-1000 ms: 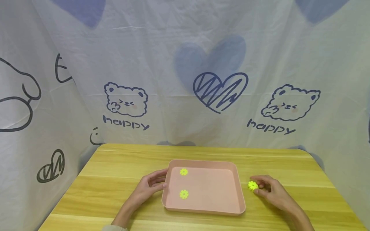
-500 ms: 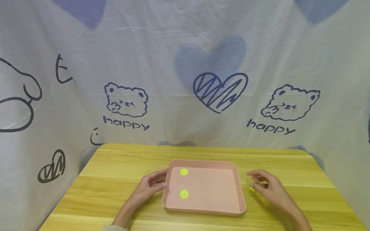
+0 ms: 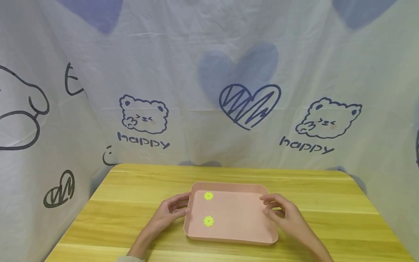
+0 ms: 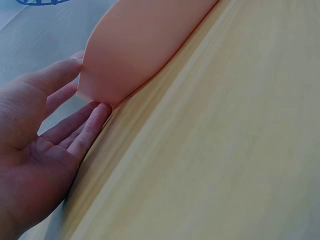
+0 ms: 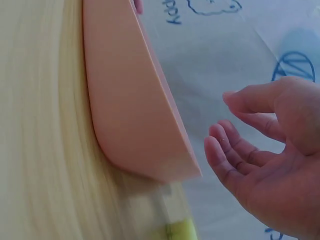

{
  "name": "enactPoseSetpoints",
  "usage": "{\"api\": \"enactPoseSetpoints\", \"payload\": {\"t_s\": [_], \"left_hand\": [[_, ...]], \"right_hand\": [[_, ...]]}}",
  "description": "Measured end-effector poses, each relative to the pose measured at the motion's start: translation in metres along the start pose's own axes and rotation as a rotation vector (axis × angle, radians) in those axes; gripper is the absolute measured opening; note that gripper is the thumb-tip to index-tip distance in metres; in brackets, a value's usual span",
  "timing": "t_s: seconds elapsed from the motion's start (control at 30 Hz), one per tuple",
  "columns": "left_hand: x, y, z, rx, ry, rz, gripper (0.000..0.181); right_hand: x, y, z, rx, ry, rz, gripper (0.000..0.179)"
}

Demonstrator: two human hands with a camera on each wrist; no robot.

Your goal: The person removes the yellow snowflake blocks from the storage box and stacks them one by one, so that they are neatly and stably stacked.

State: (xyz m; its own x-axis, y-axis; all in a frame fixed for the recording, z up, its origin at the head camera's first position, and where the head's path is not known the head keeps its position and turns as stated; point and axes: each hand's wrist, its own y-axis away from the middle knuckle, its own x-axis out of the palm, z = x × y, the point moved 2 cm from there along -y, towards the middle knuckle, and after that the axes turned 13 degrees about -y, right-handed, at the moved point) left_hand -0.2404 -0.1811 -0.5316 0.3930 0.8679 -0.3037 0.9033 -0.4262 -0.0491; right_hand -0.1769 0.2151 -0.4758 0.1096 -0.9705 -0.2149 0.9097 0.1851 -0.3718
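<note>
A shallow pink tray (image 3: 239, 214) lies on the table. My left hand (image 3: 167, 211) holds its left end, with the thumb at the rim and other fingers against the wall; the left wrist view shows the fingertips (image 4: 104, 107) at the tray's lower corner. Two yellow-green notched building discs, one far (image 3: 208, 196) and one near (image 3: 208, 221), lie flat on the tray's left side. Above the tray's right rim hovers my right hand (image 3: 284, 213), fingers loosely bent and nothing between them. A blurred yellow-green piece (image 5: 181, 230) shows at the bottom of the right wrist view.
The wood-grain table (image 3: 144, 182) reaches back to a pale curtain (image 3: 196, 138) printed with hearts and bears. The curtain also hangs along both sides. The tray's raised walls stand between the two hands.
My right hand has let go of a yellow-green disc right of the tray and moved left over the rim. That disc is now hidden in the head view. The left hand stays put.
</note>
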Motion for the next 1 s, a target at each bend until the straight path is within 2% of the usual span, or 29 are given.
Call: {"api": "enactPoseSetpoints", "payload": {"t_s": [0.33,0.47,0.73,1.0], "left_hand": [[0.0,0.0,-0.001,0.002,0.001,0.0,0.06],[0.0,0.0,-0.001,-0.003,0.002,-0.003,0.059],[0.0,0.001,-0.003,0.023,-0.025,-0.011,0.06],[0.0,0.001,-0.002,0.017,-0.014,-0.006,0.059]], "right_hand": [[0.044,-0.004,0.003,-0.094,0.004,0.027,0.031],[0.061,-0.007,0.001,-0.096,-0.009,0.051,0.032],[0.089,-0.016,-0.005,-0.049,0.03,0.095,0.03],[0.115,-0.026,-0.008,-0.013,0.059,0.143,0.027]]}}
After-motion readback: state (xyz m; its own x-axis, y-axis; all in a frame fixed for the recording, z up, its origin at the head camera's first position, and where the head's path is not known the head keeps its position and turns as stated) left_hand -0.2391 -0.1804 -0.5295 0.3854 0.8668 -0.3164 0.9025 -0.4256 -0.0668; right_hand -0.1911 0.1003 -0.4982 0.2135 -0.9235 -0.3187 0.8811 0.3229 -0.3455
